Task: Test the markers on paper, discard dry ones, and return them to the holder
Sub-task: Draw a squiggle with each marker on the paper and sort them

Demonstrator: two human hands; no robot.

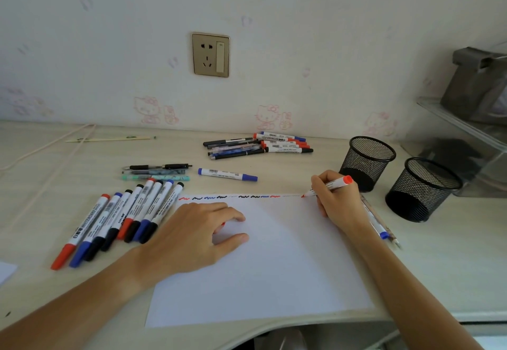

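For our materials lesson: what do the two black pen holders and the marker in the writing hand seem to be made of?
Two black pen holders: probably painted metal mesh; the desk shows through the fine grid, matte finish. Red marker gripped by the right hand: likely plastic, with a smooth white printed barrel and red end.

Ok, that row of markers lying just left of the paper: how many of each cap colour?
Red-capped markers: 2
Blue-capped markers: 2
Black-capped markers: 4
Total: 8
Not counted: the red marker that the right hand grips over the paper's top edge.
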